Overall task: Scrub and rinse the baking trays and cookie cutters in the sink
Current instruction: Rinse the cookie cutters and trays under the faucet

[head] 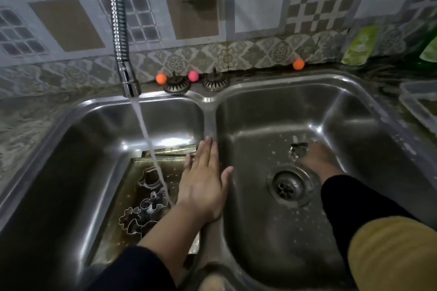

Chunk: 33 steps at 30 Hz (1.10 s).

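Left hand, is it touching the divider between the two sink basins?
Touching. The head view shows the left hand lying flat, fingers straight, on the steel divider, its palm resting along the ridge with no gap visible.

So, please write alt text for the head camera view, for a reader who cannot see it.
Right hand holds a cookie cutter in the right basin; left hand lies flat on the divider. Tap water runs onto a tray with cutters.

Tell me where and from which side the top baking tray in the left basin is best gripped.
Probably by the tray's raised left rim, coming from above on the left. That edge shows bare. The left hand lies flat, fingers straight, over the right edge by the divider, cutters lie inside on the flat bottom, and water falls into the middle.
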Each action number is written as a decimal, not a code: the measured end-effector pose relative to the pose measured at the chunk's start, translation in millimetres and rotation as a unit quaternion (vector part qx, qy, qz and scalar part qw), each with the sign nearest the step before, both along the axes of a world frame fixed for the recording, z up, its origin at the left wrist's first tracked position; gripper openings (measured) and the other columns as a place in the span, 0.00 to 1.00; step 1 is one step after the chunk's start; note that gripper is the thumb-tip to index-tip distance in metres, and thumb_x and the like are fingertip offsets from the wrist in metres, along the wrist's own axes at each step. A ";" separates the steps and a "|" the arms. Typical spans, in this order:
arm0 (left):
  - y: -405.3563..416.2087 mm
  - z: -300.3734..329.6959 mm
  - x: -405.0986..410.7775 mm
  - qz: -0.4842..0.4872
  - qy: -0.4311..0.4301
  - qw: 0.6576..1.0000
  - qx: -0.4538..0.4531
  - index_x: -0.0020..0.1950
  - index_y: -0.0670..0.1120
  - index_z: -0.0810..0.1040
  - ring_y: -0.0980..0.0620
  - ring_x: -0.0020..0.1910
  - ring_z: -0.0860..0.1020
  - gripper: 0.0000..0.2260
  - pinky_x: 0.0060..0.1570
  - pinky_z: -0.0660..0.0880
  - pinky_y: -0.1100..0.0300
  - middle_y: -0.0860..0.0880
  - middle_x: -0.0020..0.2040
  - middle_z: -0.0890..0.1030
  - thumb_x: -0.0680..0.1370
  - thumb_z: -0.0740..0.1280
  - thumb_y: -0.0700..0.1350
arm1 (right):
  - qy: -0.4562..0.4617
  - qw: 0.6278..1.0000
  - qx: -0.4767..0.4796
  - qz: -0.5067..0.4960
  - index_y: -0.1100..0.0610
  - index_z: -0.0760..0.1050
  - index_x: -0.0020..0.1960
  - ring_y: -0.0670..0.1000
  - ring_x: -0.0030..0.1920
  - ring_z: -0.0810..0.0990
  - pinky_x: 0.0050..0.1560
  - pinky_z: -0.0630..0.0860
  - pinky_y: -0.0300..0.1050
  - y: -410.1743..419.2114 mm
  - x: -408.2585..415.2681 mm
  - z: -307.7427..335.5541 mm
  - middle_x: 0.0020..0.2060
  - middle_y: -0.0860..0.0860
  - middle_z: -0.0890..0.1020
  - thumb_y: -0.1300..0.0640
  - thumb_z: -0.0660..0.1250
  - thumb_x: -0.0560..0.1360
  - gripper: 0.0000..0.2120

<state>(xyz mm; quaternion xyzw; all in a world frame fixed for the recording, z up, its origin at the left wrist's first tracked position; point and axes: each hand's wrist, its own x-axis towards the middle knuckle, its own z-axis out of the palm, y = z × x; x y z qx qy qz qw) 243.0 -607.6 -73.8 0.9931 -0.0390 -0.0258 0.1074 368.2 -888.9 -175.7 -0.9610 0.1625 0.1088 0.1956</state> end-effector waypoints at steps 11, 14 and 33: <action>2.5 1.3 2.0 -0.012 0.012 1.000 -0.013 0.78 0.46 0.39 0.53 0.76 0.36 0.29 0.76 0.38 0.53 0.50 0.78 0.38 0.82 0.43 0.57 | 0.027 0.998 -0.005 0.054 0.51 0.67 0.71 0.57 0.72 0.65 0.70 0.63 0.48 33.8 -32.7 58.9 0.72 0.54 0.68 0.51 0.72 0.71 0.31; 4.3 1.6 2.8 -0.020 0.014 0.999 -0.036 0.78 0.45 0.40 0.52 0.77 0.38 0.29 0.76 0.39 0.54 0.49 0.79 0.39 0.82 0.44 0.58 | 0.033 0.992 0.028 0.122 0.50 0.68 0.70 0.53 0.67 0.72 0.66 0.68 0.45 71.4 -53.2 92.7 0.68 0.52 0.72 0.50 0.71 0.72 0.28; 177.8 -37.9 -50.8 0.075 0.214 0.970 -0.084 0.75 0.48 0.61 0.46 0.67 0.71 0.27 0.66 0.68 0.52 0.44 0.70 0.70 0.79 0.63 0.53 | 0.026 0.890 -0.002 0.456 0.47 0.69 0.67 0.56 0.63 0.71 0.62 0.72 0.50 321.8 -130.5 73.2 0.63 0.51 0.73 0.65 0.68 0.72 0.27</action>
